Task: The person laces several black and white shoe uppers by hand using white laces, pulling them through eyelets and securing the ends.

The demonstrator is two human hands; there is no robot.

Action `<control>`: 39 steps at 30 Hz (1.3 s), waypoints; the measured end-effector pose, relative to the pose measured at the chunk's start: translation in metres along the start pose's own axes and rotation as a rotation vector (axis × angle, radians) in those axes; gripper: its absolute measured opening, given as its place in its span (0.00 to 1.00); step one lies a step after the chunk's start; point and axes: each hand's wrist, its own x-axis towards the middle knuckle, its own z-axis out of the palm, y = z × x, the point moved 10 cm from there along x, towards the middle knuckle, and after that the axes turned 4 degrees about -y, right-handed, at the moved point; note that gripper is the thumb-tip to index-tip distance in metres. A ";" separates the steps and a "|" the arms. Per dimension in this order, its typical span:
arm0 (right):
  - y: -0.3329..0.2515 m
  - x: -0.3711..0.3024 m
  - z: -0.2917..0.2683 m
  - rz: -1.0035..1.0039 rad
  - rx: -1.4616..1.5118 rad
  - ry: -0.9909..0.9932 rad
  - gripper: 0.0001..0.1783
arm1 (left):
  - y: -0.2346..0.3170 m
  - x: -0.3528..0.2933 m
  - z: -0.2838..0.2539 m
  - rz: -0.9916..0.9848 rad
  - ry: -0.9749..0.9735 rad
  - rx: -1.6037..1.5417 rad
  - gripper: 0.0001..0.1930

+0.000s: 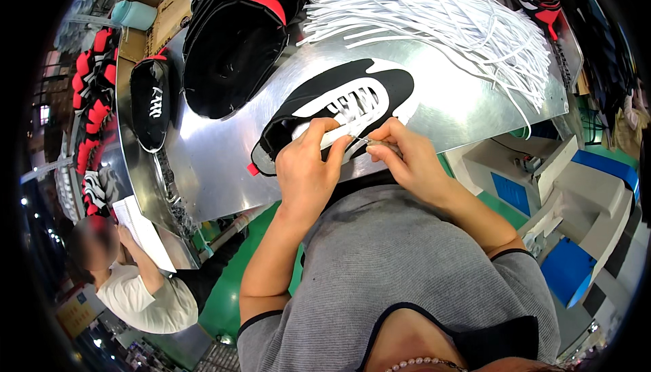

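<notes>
A black and white shoe upper (400, 84) with white lace threaded across its front lies on the metal table before me. My left hand (305, 168) is closed at its near edge, index finger and thumb gripping the white side of the upper. Just right of it, my right hand (413, 162) pinches a thin metal tool with a short greyish handle (385, 145). The tool's fine shaft points left toward my left thumb. Its tip is too small to make out. A small red tab (253, 169) sticks out at the heel.
White laces (434, 23) lie in a large pile at the back right. Nested black and red uppers (234, 60) stand at the back left, near a single black upper (149, 104). At lower left another person (146, 290) handles white sheets (144, 233). Beige equipment (569, 196) stands right.
</notes>
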 end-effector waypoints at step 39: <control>-0.011 0.057 -0.054 -0.137 -0.287 0.092 0.11 | -0.008 0.013 0.005 -0.093 0.161 -0.455 0.17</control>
